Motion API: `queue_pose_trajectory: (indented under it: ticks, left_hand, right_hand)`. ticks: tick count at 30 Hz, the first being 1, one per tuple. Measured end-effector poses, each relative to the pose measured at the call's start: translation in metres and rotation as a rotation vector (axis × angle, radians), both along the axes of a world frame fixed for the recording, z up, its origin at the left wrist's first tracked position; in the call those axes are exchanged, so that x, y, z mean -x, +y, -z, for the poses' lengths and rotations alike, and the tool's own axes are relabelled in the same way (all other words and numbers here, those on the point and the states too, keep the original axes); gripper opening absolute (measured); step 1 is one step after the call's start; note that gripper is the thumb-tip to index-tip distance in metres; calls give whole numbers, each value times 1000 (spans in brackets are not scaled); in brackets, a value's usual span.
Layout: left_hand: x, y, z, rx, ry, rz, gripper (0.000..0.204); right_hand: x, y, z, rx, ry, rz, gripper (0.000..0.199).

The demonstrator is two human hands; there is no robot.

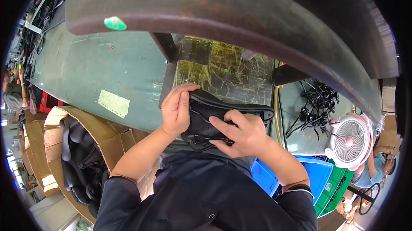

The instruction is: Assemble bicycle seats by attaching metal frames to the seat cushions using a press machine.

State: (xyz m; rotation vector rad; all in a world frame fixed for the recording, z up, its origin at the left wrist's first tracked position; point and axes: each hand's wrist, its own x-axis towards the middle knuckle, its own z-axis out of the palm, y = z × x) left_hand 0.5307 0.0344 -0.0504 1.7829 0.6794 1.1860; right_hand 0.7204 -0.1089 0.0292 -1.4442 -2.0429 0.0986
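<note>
A black bicycle saddle (201,121) lies tilted in front of my body, its underside facing up and its narrow nose pointing right. My left hand (177,107) is closed around the broad end, with the thumb upright and the fingers over the far edge. Bent over the middle of the underside, my right hand (242,133) has its index finger and thumb on the parts there, gripping near a thin metal piece (214,139). Whether a small part sits under the fingers is hidden. Beneath the saddle's far edge is a metal plate (240,95) covered with yellowed tape.
A dark curved shelf (223,16) spans above the green table (86,68). On the left stands a cardboard box (53,130) of black saddles (83,145). To the right are tangled black parts (317,106), a pink-white fan (349,141), and blue (319,171) and green bins (337,192).
</note>
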Motion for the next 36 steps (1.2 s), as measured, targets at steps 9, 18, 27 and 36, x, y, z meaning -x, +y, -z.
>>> queue_pose_trajectory:
  ticks: [9, 18, 27, 36]
  left_hand:
    - [2, -4, -7, -83, 85, 0, 19]
    - [-12, -7, -43, -693, 330, -13, 28]
    - [-67, -11, -45, -602, 336, -55, 17]
    - [-92, 22, -33, -678, 271, -106, 16]
  right_hand:
    - [-21, 23, -6, -2, -26, -175, 66]
    - [-54, 15, -68, -72, -162, 66, 66]
    - [-5, 16, 34, -198, 194, 730, 54]
    - [-28, 52, 49, -330, 210, 759, 56]
